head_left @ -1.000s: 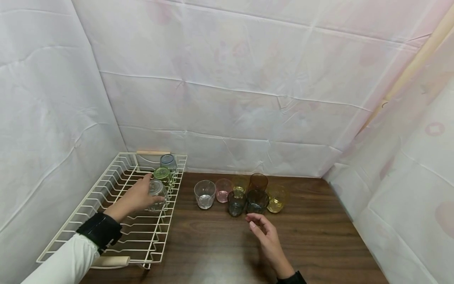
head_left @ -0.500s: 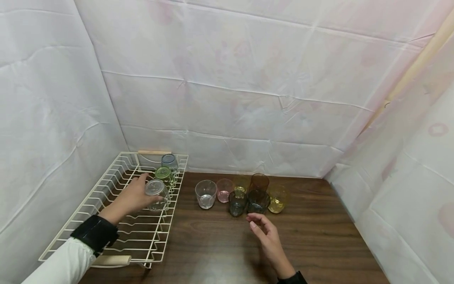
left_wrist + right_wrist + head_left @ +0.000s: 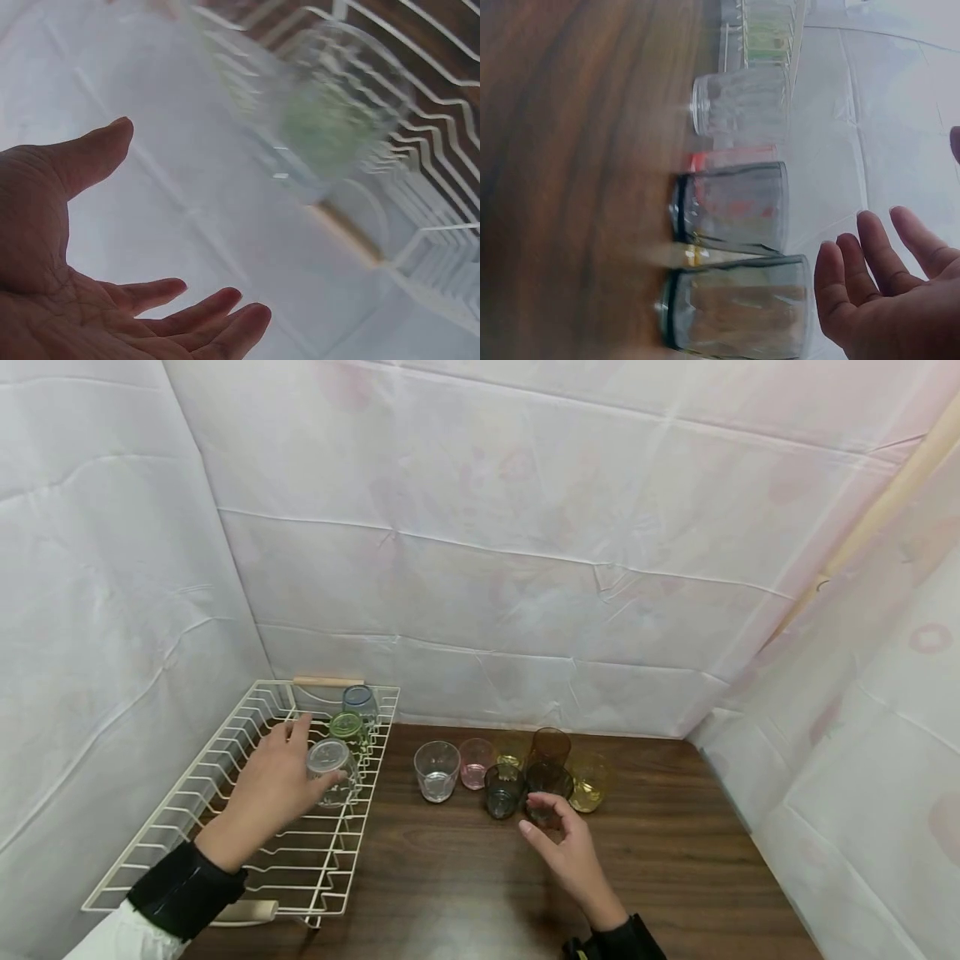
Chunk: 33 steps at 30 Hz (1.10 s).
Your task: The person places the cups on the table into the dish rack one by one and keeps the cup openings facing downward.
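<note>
In the head view my left hand (image 3: pixel 273 781) is beside an upside-down clear glass (image 3: pixel 330 768) in the white wire dish rack (image 3: pixel 352 860). The left wrist view shows its fingers (image 3: pixel 202 319) spread, with nothing between them. Behind that glass stand an upturned green glass (image 3: pixel 347 727) and an upturned blue glass (image 3: pixel 360 697). On the table, my right hand (image 3: pixel 566 852) reaches toward a dark grey glass (image 3: pixel 549 781), fingers extended. The right wrist view has the hand near that glass's rim, apparently without gripping it.
Left of the dark grey glass is a smaller grey glass (image 3: pixel 503 793). Around them stand an upright clear glass (image 3: pixel 437 772), a pink glass (image 3: pixel 476 764), a brown glass (image 3: pixel 551 743) and yellow glasses (image 3: pixel 587 789). White sheets (image 3: pixel 480 593) enclose the brown wooden table (image 3: pixel 435 877).
My left hand has come off the clear glass and drawn back leftward, leaving it in the rack. My right hand has moved slightly forward, closer to the dark grey glass, its fingers spreading.
</note>
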Tool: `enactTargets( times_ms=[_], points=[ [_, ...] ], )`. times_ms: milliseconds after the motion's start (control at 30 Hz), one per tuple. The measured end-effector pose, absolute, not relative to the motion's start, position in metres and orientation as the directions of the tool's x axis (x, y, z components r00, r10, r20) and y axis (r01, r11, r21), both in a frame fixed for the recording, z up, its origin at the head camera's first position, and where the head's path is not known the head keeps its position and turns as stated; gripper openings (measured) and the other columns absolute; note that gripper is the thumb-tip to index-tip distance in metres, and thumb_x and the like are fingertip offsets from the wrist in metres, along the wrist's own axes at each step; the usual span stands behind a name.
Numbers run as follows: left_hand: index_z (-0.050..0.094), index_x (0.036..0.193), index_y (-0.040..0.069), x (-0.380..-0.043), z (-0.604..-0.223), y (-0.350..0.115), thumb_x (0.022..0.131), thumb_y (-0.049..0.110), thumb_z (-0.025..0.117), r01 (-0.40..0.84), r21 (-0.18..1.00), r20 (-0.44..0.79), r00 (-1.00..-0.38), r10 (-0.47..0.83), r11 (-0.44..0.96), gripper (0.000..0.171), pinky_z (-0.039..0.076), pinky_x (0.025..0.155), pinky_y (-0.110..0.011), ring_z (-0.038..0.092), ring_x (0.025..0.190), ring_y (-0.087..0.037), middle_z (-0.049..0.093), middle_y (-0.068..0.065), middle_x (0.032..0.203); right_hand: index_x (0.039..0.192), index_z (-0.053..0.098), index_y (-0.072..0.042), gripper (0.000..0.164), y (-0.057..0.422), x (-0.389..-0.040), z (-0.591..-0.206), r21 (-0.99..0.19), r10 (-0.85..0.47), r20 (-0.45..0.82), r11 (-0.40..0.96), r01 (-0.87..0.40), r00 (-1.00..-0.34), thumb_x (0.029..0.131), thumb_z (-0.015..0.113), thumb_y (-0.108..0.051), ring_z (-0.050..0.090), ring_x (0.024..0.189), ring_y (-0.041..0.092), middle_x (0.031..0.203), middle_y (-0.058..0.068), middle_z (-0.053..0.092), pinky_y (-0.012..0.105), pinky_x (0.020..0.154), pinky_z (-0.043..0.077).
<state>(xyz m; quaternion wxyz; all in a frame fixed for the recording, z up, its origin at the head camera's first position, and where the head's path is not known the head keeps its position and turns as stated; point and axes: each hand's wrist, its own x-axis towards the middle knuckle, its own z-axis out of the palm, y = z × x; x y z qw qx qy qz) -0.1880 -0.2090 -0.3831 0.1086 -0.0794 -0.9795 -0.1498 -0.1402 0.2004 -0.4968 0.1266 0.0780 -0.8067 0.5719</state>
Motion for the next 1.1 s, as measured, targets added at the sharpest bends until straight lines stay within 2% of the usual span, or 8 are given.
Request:
enactTargets(
  times_ms=[100,167,300,400,567,733,1100],
  points=[
    [0.030,0.160,-0.013,-0.173,-0.373,-0.198,0.086,0.045,0.088,0.215,0.275,0.270,-0.953,0.139,0.937,0.110,0.047,0.104,-0.074,0.052,0.128,-0.065,0.050,-0.047,0.141,0.135,0.067,-0.018,0.042,0.203,-0.144,-0.493,-0.843,0.033,0.319,0.466,-0.267,-0.947,0.096,0.081,-0.021,0.064,0.120,0.015,0.133,0.006,0.070,0.037,0.100,0.054],
    [0.033,0.160,-0.011,-0.161,-0.367,-0.193,0.085,0.045,0.089,0.231,0.288,0.286,-0.947,0.147,0.930,0.109,0.049,0.103,-0.073,0.055,0.126,-0.063,0.053,-0.045,0.139,0.137,0.066,-0.018,0.046,0.205,-0.148,-0.491,-0.790,0.033,0.338,0.554,-0.264,-0.941,0.094,0.083,-0.025,0.062,0.126,0.021,0.136,0.004,0.068,0.044,0.104,0.052],
    [0.036,0.160,-0.007,-0.137,-0.361,-0.185,0.084,0.047,0.090,0.261,0.323,0.308,-0.938,0.160,0.910,0.107,0.050,0.102,-0.071,0.057,0.126,-0.059,0.056,-0.040,0.139,0.140,0.063,-0.011,0.055,0.210,-0.158,-0.490,-0.665,0.011,0.398,0.692,-0.280,-0.917,0.093,0.085,-0.027,0.057,0.134,0.037,0.141,0.013,0.063,0.061,0.106,0.051],
    [0.037,0.160,-0.001,-0.122,-0.360,-0.181,0.083,0.048,0.090,0.278,0.346,0.319,-0.933,0.166,0.896,0.106,0.051,0.103,-0.071,0.058,0.128,-0.058,0.056,-0.037,0.143,0.144,0.059,-0.006,0.063,0.214,-0.166,-0.489,-0.590,-0.001,0.420,0.760,-0.274,-0.908,0.092,0.085,-0.028,0.052,0.135,0.045,0.144,0.022,0.058,0.066,0.105,0.050],
    [0.038,0.161,0.004,-0.105,-0.364,-0.170,0.083,0.045,0.091,0.300,0.377,0.343,-0.924,0.169,0.876,0.103,0.049,0.107,-0.071,0.057,0.133,-0.055,0.056,-0.032,0.147,0.154,0.050,-0.004,0.074,0.221,-0.177,-0.488,-0.529,-0.011,0.312,0.829,-0.184,-0.950,0.095,0.080,-0.038,0.044,0.145,0.049,0.156,0.027,0.048,0.068,0.111,0.047],
    [0.040,0.160,0.004,-0.100,-0.372,-0.151,0.082,0.045,0.091,0.328,0.384,0.370,-0.911,0.182,0.863,0.102,0.051,0.108,-0.067,0.061,0.131,-0.051,0.059,-0.028,0.145,0.158,0.044,-0.002,0.079,0.227,-0.187,-0.487,-0.456,-0.003,0.195,0.885,-0.094,-0.981,0.100,0.073,-0.045,0.036,0.152,0.051,0.163,0.030,0.038,0.068,0.119,0.040],
    [0.047,0.158,0.007,-0.097,-0.389,-0.130,0.081,0.046,0.092,0.320,0.407,0.324,-0.926,0.193,0.856,0.098,0.054,0.106,-0.062,0.065,0.129,-0.043,0.062,-0.021,0.143,0.154,0.046,0.007,0.083,0.221,-0.203,-0.490,-0.393,-0.007,0.166,0.916,-0.073,-0.986,0.097,0.077,-0.044,0.044,0.144,0.050,0.153,0.032,0.050,0.062,0.117,0.045]
  ],
)
